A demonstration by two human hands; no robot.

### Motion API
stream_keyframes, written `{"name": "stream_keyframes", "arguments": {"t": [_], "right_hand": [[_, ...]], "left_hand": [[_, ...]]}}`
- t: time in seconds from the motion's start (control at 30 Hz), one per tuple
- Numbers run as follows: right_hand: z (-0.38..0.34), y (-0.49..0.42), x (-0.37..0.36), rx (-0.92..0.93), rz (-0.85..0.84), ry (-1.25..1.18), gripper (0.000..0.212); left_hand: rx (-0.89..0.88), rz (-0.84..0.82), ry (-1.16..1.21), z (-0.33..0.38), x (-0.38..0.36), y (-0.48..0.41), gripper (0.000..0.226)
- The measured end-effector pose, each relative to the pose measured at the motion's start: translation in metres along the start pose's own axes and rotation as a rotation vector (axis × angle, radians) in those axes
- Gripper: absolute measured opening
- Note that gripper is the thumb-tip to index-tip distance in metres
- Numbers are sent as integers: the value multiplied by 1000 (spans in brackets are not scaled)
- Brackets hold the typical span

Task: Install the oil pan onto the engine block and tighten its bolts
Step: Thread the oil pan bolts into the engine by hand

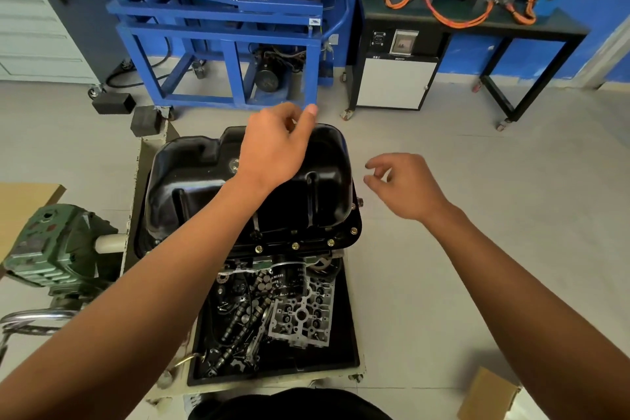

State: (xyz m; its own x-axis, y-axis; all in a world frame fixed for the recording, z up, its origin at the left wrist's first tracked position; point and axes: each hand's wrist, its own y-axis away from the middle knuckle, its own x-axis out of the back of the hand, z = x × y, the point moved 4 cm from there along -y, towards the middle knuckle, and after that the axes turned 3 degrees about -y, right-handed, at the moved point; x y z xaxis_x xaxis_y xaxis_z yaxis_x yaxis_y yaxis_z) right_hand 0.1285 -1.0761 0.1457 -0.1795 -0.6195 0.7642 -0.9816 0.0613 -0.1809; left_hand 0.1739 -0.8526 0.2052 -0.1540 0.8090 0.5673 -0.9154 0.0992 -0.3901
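The oil pan (pixel 204 181) is pressed metal in glossy black paint, smooth enough to catch highlights, and its rim bolts (pixel 295 245) shine brassy gold. At six o'clock a casting (pixel 303 314) is bare, matt grey metal. At eight o'clock a gearbox (pixel 51 249) wears dull, chipped green paint; the cardboard (pixel 487 395) at five o'clock is plain brown and matt.

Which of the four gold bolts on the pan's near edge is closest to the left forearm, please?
The leftmost bolt, right beside the forearm; the other three sit further right along the flange of the pan.
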Motion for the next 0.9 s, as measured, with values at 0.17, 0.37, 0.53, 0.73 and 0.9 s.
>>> {"name": "stream_keyframes", "arguments": {"t": [0.17,0.37,0.53,0.73,0.9], "right_hand": [[-84,11,42,311,57,-330,23],[-118,28,30,324,-111,-42,15],[-112,31,27,257,-60,-82,13],[-98,28,41,125,129,-427,22],[-60,18,46,-176,23,-911,14]], "left_hand": [[531,-497,818,13,-21,18,83],[515,-603,861,36,-38,31,105],[515,-531,764,44,-41,33,81],[398,-499,601,48,-39,28,68],[128,-302,217,29,-29,19,38]]}}
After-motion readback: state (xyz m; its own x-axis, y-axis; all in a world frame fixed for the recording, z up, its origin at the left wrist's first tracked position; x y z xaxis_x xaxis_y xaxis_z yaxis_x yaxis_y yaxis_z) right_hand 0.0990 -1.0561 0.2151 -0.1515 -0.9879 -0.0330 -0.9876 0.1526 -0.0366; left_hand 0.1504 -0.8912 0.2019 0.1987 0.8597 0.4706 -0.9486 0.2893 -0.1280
